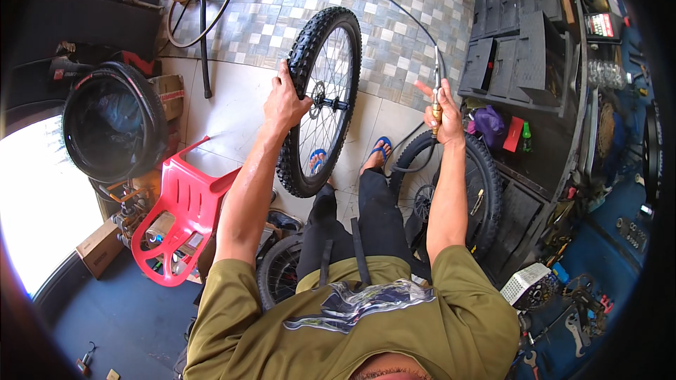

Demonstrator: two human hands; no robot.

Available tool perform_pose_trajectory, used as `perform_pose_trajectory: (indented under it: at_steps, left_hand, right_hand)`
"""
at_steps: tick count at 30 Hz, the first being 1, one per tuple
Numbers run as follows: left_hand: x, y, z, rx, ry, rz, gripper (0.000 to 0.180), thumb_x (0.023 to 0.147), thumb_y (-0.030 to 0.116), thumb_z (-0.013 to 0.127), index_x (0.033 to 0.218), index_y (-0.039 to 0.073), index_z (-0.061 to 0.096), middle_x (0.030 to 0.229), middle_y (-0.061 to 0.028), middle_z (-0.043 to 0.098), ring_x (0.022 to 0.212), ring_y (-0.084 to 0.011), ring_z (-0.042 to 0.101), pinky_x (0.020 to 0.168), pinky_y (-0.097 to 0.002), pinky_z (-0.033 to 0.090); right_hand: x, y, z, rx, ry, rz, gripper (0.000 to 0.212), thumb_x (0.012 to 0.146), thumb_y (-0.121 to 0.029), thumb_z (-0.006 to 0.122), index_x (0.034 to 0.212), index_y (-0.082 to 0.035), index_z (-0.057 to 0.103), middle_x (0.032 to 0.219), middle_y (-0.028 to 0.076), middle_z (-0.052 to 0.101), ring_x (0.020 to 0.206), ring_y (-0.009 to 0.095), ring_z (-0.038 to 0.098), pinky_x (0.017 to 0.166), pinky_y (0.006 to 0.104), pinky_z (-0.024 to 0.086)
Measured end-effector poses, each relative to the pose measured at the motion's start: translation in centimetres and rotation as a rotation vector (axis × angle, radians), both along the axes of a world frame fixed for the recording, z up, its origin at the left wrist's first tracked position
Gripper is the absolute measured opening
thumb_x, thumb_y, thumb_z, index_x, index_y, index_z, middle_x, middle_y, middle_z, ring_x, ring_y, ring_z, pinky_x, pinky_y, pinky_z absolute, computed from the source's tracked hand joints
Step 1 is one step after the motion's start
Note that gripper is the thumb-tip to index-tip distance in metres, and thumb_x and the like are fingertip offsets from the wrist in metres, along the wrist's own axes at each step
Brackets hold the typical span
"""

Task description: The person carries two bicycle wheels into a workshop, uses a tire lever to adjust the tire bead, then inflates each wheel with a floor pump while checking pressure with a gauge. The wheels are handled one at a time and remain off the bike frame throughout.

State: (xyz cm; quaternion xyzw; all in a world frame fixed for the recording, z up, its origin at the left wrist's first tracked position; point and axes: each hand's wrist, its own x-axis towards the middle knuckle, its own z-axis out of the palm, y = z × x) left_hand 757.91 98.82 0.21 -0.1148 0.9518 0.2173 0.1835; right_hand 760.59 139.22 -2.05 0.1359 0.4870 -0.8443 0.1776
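The bicycle wheel [320,101] over there is held on edge, leaning slightly, in the person's left fingers [284,75]; it wears a thick black knobby tyre [303,53] around thin spokes, a dark hub [339,105] and a disc rotor. The slim metal hose fitting [436,110], brassy below and silvery above, sits upright in the right fingers [446,97], its dark hose [394,3] running toward the floor's [271,21] far edge.
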Motion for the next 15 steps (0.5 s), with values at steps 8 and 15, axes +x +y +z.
perform_pose_trajectory:
  at_steps: [8, 15]
  left_hand:
    - [0.3, 2.4, 1.2, 0.026, 0.026, -0.016, 0.115, 0.079, 0.025, 0.08, 0.168, 0.006, 0.01, 0.129, -0.0311, 0.057, 0.11, -0.0496, 0.067, 0.091, -0.0549, 0.058]
    - [0.5, 4.4, 1.7, 0.015, 0.019, -0.019, 0.114, 0.079, 0.025, 0.08, 0.167, 0.005, 0.011, 0.129, -0.0316, 0.056, 0.109, -0.0507, 0.067, 0.091, -0.0561, 0.057]
  right_hand:
    - [0.1, 1.2, 0.9, 0.11, -0.229, -0.07, 0.07, 0.113, -0.062, 0.031, 0.101, -0.003, 0.067, 0.106, 0.013, 0.077, 0.039, 0.01, 0.041, 0.04, 0.026, 0.035]
    - [1.1, 4.0, -2.6, 0.106, -0.368, -0.348, 0.049, 0.107, -0.05, 0.053, 0.074, -0.014, 0.05, 0.055, 0.002, 0.049, 0.043, 0.015, 0.047, 0.042, 0.03, 0.037]
